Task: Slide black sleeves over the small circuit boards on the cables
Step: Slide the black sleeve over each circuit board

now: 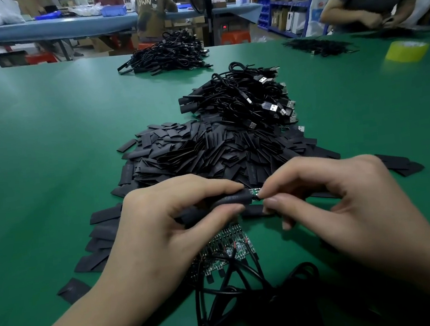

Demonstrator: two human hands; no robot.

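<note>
my left hand (172, 221) pinches the sleeve (228, 198), my right hand (327, 198) pinches the board (254, 192); i should push straight and slow.

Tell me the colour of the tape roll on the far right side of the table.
Yellow. The tape roll shows best in the head view, the only view here.

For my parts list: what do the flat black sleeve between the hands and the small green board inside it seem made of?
The flat black sleeve: probably thin flexible plastic tubing, matte with faint sheen; it rounds out around the board. The small green circuit board: seemingly rigid laminate, glossy, with bright solder points.
</note>
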